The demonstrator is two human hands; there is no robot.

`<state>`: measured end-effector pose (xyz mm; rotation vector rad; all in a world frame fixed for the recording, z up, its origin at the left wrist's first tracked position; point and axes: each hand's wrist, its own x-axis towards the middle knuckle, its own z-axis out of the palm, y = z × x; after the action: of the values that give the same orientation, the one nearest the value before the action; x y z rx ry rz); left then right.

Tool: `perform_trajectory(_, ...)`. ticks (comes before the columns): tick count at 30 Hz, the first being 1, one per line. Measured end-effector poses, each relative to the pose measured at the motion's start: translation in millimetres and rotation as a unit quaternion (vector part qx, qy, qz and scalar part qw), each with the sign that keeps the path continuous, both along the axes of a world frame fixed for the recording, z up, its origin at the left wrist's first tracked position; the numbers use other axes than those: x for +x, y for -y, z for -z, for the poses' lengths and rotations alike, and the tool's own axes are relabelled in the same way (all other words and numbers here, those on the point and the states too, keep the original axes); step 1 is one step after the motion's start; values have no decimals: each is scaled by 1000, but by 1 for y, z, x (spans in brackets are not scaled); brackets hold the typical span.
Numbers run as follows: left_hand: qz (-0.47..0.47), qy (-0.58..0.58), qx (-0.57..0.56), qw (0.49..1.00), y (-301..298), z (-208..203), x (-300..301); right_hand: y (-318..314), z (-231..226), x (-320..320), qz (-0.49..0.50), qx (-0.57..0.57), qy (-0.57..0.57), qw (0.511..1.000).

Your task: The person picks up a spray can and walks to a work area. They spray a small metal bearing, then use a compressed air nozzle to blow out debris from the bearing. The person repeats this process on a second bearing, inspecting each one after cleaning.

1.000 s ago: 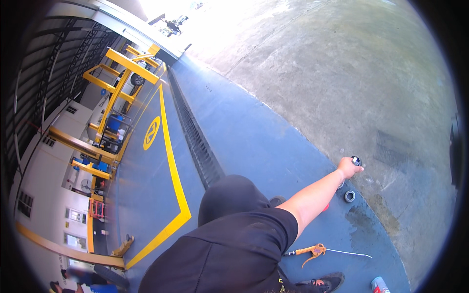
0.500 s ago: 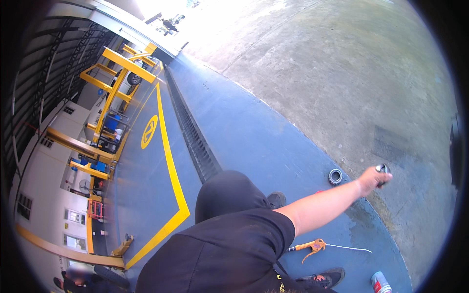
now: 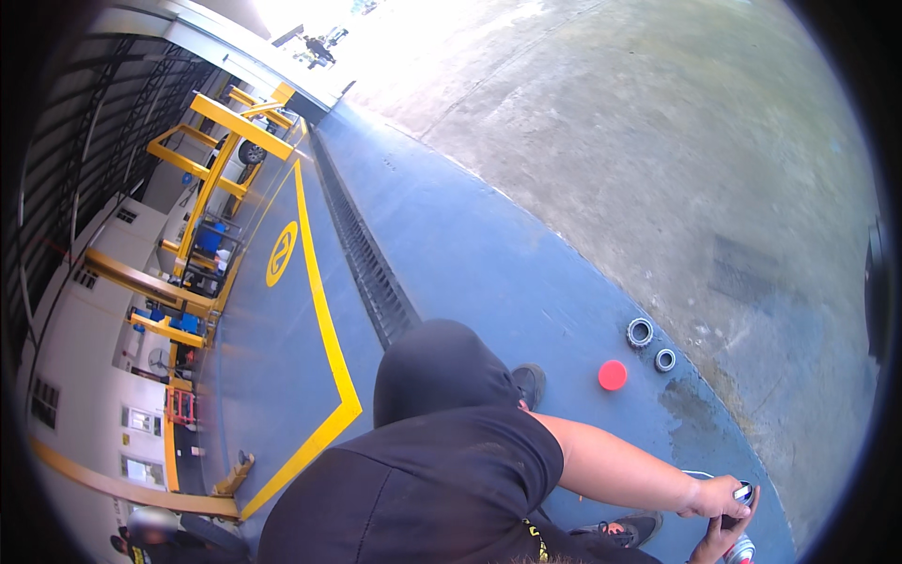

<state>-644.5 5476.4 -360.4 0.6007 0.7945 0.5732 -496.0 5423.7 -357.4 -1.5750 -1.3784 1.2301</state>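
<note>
Blue workshop floor [image 3: 526,282], dark round part [image 3: 746,490] in curled left hand [image 3: 720,496], right hand [image 3: 719,540] close against it, grip unclear

Floor drain [image 3: 352,226], grated. Right of drain: blue floor [image 3: 489,254], then grey concrete [image 3: 639,160]. Left of drain: yellow line [image 3: 305,456], yellow lift [image 3: 242,125], pale wall [image 3: 85,376], window [image 3: 143,419], dark roof trusses [image 3: 80,113]. Beyond drain: bright daylight [image 3: 305,13].

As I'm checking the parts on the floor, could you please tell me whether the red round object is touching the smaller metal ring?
Apart: the head view plainly shows blue floor between the red round object and the smaller metal ring.
</note>
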Motion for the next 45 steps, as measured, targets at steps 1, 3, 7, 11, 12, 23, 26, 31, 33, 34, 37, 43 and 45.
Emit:
perform_trajectory(1, 11, -12, 11, 1000, 2, -1, -2, 1, -2, -1, -7, -14, 13, 1000)
perform_trajectory(3, 18, 10, 28, 999, 1, 15, 2, 6, 3, -8, 51, 31, -21, 998)
perform_trajectory(7, 67, 109, 56, 990, -19, 19, 5, 2, 25, 17, 101, 41, -156, 982)
perform_trajectory(11, 108, 181, 85, 974, -43, -2, -40, -17, 11, -14, 92, 115, -185, 972)
perform_trajectory(12, 106, 193, 101, 970, -47, 0, -45, -22, 9, -11, 76, 171, -143, 972)
perform_trajectory(23, 101, 294, 55, 949, -50, -28, -45, -6, -11, 9, 98, 242, -250, 932)
perform_trajectory(26, 83, 274, 71, 956, -50, -41, -48, -11, -16, 6, 77, 279, -240, 927)
perform_trajectory(31, 82, 278, 99, 952, -53, -39, -46, -19, -22, 8, 42, 325, -214, 920)
perform_trajectory(33, 76, 274, 105, 953, -53, -40, -43, -18, -21, 9, 71, 287, -237, 925)
perform_trajectory(34, 72, 272, 111, 953, -53, -39, -42, -17, -19, 10, 86, 269, -249, 927)
perform_trajectory(37, 70, 261, 113, 956, -55, -37, -43, -17, -10, 10, 124, 184, -361, 906)
perform_trajectory(43, 60, 188, 142, 970, -55, -29, -41, -14, -16, 2, 133, 121, -400, 899)
perform_trajectory(45, 61, 103, 209, 971, -54, -32, -39, -14, -11, 1, 139, 108, -396, 901)
